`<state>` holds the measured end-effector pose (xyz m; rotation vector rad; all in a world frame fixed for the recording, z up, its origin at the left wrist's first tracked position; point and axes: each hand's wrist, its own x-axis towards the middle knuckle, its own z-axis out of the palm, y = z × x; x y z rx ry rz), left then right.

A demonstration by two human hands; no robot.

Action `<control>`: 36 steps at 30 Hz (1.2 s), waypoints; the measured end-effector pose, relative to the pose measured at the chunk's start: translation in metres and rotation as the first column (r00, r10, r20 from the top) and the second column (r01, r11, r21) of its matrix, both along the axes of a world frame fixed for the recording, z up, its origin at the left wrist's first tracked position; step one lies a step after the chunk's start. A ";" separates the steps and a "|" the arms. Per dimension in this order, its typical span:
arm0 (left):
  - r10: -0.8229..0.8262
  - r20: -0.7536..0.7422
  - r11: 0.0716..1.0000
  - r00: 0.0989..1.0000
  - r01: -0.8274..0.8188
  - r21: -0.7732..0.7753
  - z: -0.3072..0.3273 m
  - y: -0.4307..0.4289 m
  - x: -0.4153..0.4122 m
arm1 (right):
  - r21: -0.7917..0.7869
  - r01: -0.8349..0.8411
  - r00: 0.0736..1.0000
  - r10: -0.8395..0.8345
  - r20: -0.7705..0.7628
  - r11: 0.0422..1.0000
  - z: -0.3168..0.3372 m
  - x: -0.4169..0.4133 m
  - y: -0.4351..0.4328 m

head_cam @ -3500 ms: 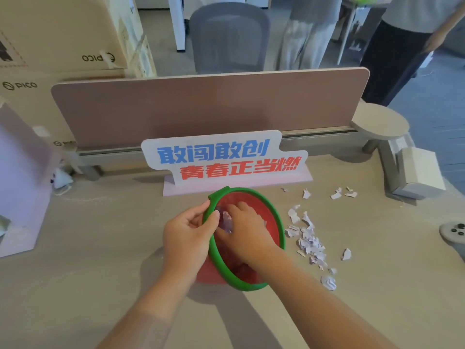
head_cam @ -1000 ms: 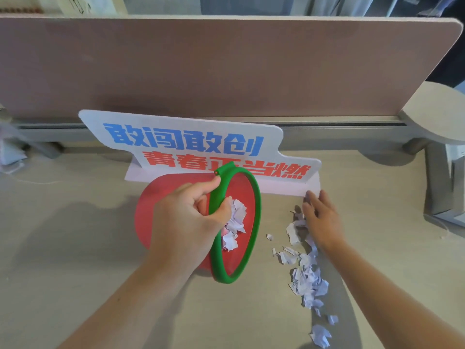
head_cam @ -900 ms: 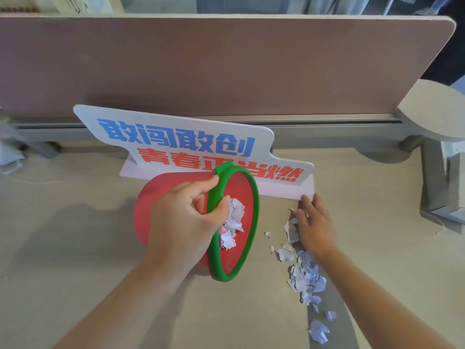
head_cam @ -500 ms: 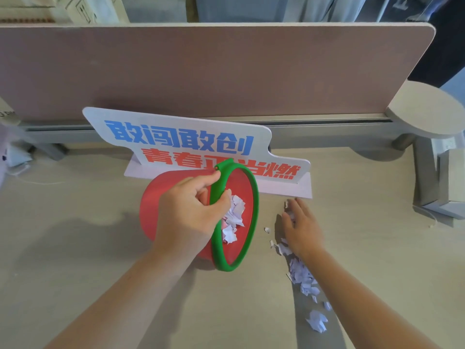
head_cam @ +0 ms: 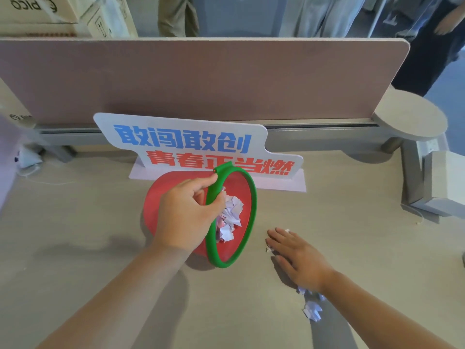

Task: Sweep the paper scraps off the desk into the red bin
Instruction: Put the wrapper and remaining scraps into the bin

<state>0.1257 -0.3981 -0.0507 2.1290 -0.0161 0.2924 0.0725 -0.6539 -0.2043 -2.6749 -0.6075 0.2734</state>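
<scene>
While the left hand (head_cam: 186, 212) grips the green rim (head_cam: 253, 205) of the red bin (head_cam: 161, 195), thumb outside and fingers curled inside, the bin lies tipped on its side on the counter (head_cam: 75, 248), mouth facing right. A heap of torn white paper (head_cam: 231, 215) sits inside it. The right hand (head_cam: 299, 255) rests flat and palm down on the counter just beside the opening, fingers straight. Small bits peek out at its fingertips, and more paper scraps (head_cam: 312, 311) lie by its wrist. Behind the bin stands a white sign (head_cam: 191, 144) with blue and red characters, in front of a brown partition (head_cam: 201, 79)
</scene>
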 end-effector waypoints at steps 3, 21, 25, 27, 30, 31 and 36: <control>-0.019 -0.025 1.000 1.000 0.019 0.000 -0.001 0.002 -0.010 | 0.161 0.169 0.981 -0.182 0.069 0.972 0.011 -0.023 -0.004; -0.110 -0.023 0.990 0.994 0.111 0.089 -0.003 0.000 -0.033 | 0.065 0.835 0.549 -0.835 -0.038 0.546 -0.002 -0.060 0.046; -0.075 -0.035 0.995 0.997 0.077 0.065 -0.001 0.004 -0.026 | 0.026 0.811 0.586 -0.810 -0.030 0.585 -0.001 -0.034 0.054; -0.067 -0.029 0.996 0.997 0.068 0.051 0.000 0.006 -0.023 | 0.023 0.790 0.613 -0.790 -0.013 0.612 0.001 -0.022 0.060; -0.066 -0.022 0.997 0.998 0.067 0.041 -0.002 0.009 -0.019 | 0.001 0.733 0.679 -0.732 0.055 0.680 -0.006 -0.007 0.068; -0.063 -0.021 0.997 0.998 0.064 0.035 -0.003 0.010 -0.018 | -0.013 0.705 0.707 -0.702 0.083 0.709 -0.010 -0.003 0.069; -0.028 -0.030 0.999 0.999 0.027 -0.020 -0.005 0.015 -0.015 | 0.005 0.603 0.777 -0.589 0.222 0.798 -0.018 0.002 0.072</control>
